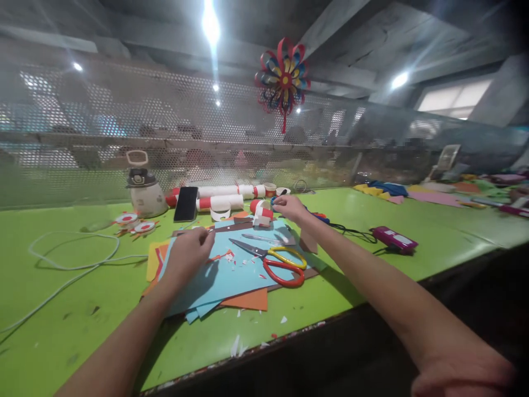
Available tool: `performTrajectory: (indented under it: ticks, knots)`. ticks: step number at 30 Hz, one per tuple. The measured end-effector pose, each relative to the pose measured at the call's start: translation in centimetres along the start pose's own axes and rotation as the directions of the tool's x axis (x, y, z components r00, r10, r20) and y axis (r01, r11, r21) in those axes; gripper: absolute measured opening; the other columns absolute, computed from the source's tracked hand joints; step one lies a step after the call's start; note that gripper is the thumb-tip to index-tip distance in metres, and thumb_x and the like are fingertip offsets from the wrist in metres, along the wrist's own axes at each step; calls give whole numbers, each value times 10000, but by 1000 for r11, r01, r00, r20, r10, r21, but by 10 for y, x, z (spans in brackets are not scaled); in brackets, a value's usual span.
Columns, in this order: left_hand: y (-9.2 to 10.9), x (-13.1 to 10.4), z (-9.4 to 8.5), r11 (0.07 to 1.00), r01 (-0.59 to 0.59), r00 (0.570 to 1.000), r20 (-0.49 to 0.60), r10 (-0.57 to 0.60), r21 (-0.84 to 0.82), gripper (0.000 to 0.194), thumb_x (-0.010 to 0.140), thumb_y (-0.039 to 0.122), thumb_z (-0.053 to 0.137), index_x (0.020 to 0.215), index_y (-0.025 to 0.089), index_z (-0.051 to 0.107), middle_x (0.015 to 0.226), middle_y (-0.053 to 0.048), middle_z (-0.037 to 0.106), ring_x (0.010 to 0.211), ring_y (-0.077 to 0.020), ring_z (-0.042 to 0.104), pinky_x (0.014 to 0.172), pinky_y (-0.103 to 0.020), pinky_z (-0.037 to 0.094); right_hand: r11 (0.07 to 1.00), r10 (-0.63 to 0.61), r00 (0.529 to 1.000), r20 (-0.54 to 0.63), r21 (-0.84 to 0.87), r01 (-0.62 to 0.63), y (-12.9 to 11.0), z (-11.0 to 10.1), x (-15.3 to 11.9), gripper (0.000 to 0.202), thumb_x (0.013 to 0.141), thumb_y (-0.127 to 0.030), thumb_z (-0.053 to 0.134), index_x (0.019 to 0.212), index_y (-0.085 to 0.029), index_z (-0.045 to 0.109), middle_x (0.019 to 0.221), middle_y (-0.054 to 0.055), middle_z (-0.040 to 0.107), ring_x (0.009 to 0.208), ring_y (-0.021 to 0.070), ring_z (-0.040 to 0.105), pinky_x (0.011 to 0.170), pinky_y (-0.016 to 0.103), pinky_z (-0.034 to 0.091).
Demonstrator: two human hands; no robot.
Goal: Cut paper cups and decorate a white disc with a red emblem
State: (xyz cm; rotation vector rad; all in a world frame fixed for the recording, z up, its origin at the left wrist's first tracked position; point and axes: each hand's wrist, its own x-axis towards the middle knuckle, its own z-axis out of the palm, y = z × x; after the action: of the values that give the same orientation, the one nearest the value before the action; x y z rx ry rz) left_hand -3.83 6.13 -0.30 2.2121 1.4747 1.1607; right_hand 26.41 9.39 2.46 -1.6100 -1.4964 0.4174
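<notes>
The short red-and-white paper roll (262,215) is found just to the left of the fingertips of the right hand (294,208), and beyond and to the right of the left hand (190,252), so it is the right hand that is nearer; its long axis cannot be read with certainty, as the piece is curled. The right fingers are bent together beside a small dark blue object (273,202), though whether it is grasped cannot be made out. The left fingers are curled inward above the left part of a light blue paper sheet (231,284); anything pinched there is hidden. Between the hands, closer to the body, one pair of scissors with red and yellow loop handles (263,253) is laid aslant, its blades pointed toward the left hand and its loops set nearer the right forearm. One slender pale tool (264,239) is laid just beyond the blades. Beyond the left hand, one black phone (185,204) and at least two long white paper rolls with red bands (221,203) are seen; to its left, two round red-and-white paper pieces (144,227) are counted. Well to the right of the right hand, one magenta device (394,240) is placed.
</notes>
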Motion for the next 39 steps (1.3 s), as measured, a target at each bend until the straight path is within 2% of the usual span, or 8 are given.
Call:
performTrajectory:
  ticks: [8,13,17,22,26,29,34,39]
  knots:
    - [0,-7,5,969,-120,988,124,95,214,302,850,381,445,598,223,492,648,-58,603,621,-220,516,556,-298,230,932,-95,973,209,-326,161,-4,19,16,311,931,-305,592,1209,-167,581,1212,87,610,1001,228,634,829,430,543]
    - [-5,-5,7,965,-118,988,127,90,233,298,859,379,450,621,223,538,667,-59,622,646,-223,546,560,-292,252,876,-142,980,141,-443,191,8,34,7,307,934,-307,587,1211,-175,581,1226,88,604,1017,231,627,844,435,537]
    - [-7,-5,6,976,-92,993,95,75,195,290,845,361,468,605,218,548,646,-56,614,628,-216,540,565,-295,259,867,-191,981,39,-461,187,13,28,4,288,937,-305,582,1201,-189,589,1225,86,606,1014,224,628,843,421,537]
    - [-6,-4,9,997,-69,995,67,68,17,239,794,360,522,615,212,577,692,-54,636,671,-212,548,640,-308,346,885,-272,961,-57,-406,227,8,20,-5,289,939,-305,579,1200,-179,588,1217,88,610,1005,221,631,840,427,539]
    - [-2,-3,10,976,35,998,58,-23,-217,236,752,422,570,722,196,630,754,-56,660,763,-229,592,697,-326,433,895,-345,936,-62,-322,309,-13,27,-24,278,941,-306,576,1185,-174,595,1198,85,620,988,216,636,833,422,541]
    - [4,-5,9,895,120,990,122,-74,-429,402,780,518,559,931,158,657,881,-92,689,808,-232,635,666,-325,496,889,-404,914,-43,-252,382,-32,35,-39,263,944,-306,571,1171,-178,604,1195,84,623,991,214,635,842,422,537]
    - [19,-15,10,730,177,977,210,-46,-660,550,837,492,565,1307,216,496,1235,-130,621,1106,-251,604,822,-342,532,890,-440,898,-22,-140,433,-47,51,-56,259,941,-306,576,1161,-174,606,1180,82,627,981,211,636,835,420,538]
    - [29,-20,12,647,215,959,284,2,-731,531,701,419,745,1148,182,587,1177,-123,651,1030,-290,641,822,-384,539,916,-399,916,44,-31,400,-41,67,-67,242,946,-308,570,1137,-165,613,1119,71,648,907,190,653,780,384,556]
